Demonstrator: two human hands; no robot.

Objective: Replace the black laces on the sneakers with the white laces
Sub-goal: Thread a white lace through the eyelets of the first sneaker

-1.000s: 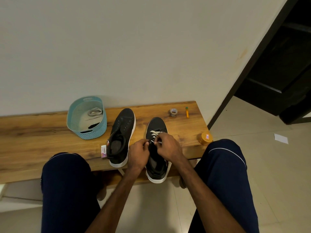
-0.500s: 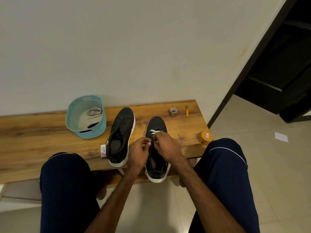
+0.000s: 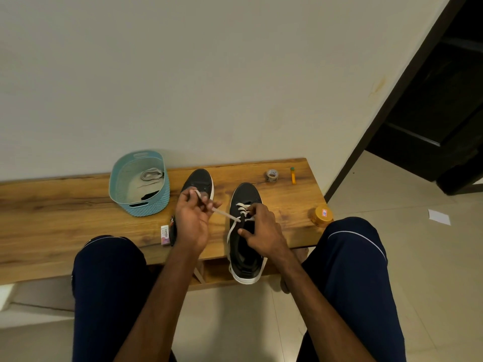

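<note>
Two black sneakers with white soles stand on a wooden bench (image 3: 52,220). The right sneaker (image 3: 245,259) has a white lace (image 3: 224,215) threaded through its front eyelets. My left hand (image 3: 192,223) grips one end of that lace and holds it taut up and to the left, over the left sneaker (image 3: 200,180), which it mostly hides. My right hand (image 3: 264,231) rests on the right sneaker's tongue and pinches the lace at the eyelets. A teal basket (image 3: 139,178) at the back left holds a coiled white lace (image 3: 151,175) and a black lace (image 3: 150,195).
A small white and pink box (image 3: 165,235) lies left of the left sneaker. A tape roll (image 3: 271,175) and an orange tube (image 3: 293,176) sit near the wall. An orange lid (image 3: 322,215) lies at the bench's right edge. My knees flank the hands. A dark doorway stands right.
My left hand has drawn the white lace out of the eyelet, up and to the left over the left sneaker. My right hand stays on the right sneaker.
</note>
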